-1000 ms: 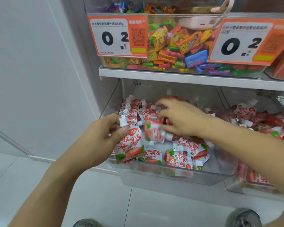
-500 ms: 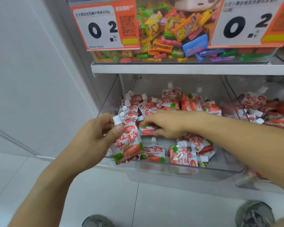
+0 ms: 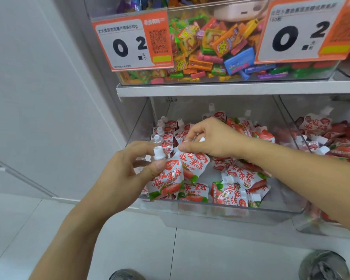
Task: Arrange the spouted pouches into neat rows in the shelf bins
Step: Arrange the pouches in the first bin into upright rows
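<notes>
Your left hand grips front pouch at clear bin front-left corner, thumb on pouch face, fingers behind white spout. Your right hand pinches second pouch by top edge, just behind first, touching it. Upright row of pouches runs along bin's left wall. Loose pouches lie flat mid-bin. Bare bin floor shows toward bin's front-right corner. Shelf edge sits above bin.

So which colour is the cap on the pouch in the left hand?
White cap, head view.
</notes>
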A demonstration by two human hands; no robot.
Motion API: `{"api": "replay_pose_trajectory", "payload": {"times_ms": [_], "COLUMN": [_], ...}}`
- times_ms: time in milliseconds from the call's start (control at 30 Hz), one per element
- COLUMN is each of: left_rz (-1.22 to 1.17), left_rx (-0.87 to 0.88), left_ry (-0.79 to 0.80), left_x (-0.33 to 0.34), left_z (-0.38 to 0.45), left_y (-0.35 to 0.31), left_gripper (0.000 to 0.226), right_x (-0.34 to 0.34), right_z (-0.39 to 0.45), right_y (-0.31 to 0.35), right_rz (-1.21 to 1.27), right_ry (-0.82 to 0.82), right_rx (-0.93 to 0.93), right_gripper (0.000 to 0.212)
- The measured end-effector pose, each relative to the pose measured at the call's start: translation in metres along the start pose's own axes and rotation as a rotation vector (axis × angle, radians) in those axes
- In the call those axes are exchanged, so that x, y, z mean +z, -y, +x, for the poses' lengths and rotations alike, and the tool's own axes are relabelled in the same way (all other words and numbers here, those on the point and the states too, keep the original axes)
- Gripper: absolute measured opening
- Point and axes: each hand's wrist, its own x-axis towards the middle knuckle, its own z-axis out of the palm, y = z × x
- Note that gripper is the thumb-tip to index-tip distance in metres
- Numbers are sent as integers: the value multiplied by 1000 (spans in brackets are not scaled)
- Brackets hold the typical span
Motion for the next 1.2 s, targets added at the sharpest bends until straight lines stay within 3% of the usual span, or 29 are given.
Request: {"api": "replay_pose_trajectory", "payload": {"times_ms": [100, 200, 267, 367, 467, 567, 633, 767, 800, 867, 933, 1000, 1100, 1200], "left_rz": [12, 6, 17, 33, 38, 3, 5, 40, 36, 29, 10, -14, -45, -45], "left_rx": [77, 83, 92, 105, 128, 121, 111, 83, 72, 62, 65, 65, 77, 88], "left_ry": [42, 71, 68, 52, 52, 39, 33, -8, -19, -52, -102, -150, -190, -207], "left_x": [5, 5, 3, 2, 4, 4, 2, -3, -4, -5, -7, -10, -12, -12], "left_z": [0, -2, -3, -6, -9, -11, -12, -12, -12, -13, -13, -13, -14, -14], "left_y": [-1, -2, -2, -3, -5, -6, -4, 3, 5, 8, 9, 7, 7, 8], "left_gripper": [22, 12, 12, 12, 14, 32, 40, 28, 27, 25, 22, 19, 17, 19], "right_x": [1, -4, -10, -9, 6, 16, 17, 8, 7, 6, 11, 20, 31, 30], "right_z": [-11, -20, -24, -31, -33, -32, -31, -26, -23, -16, -11, -9, -7, -5], "right_y": [21, 31, 30, 26, 21, 26, 33, 34, 28, 13, 3, -3, -1, -3], "right_rz": [241, 646, 756, 756, 696, 728, 731, 826, 754, 306, -197, -478, -579, -612], "right_ry": [65, 256, 348, 368, 185, 42, 51, 179, 148, 146, 363, 553, 606, 594], "right_rx": [40, 169, 172, 136, 128, 112, 102, 170, 200, 228, 242, 253, 219, 206], "right_gripper": [42, 55, 50, 40, 29, 22, 17, 20, 19, 20, 38, 66, 89, 89]}}
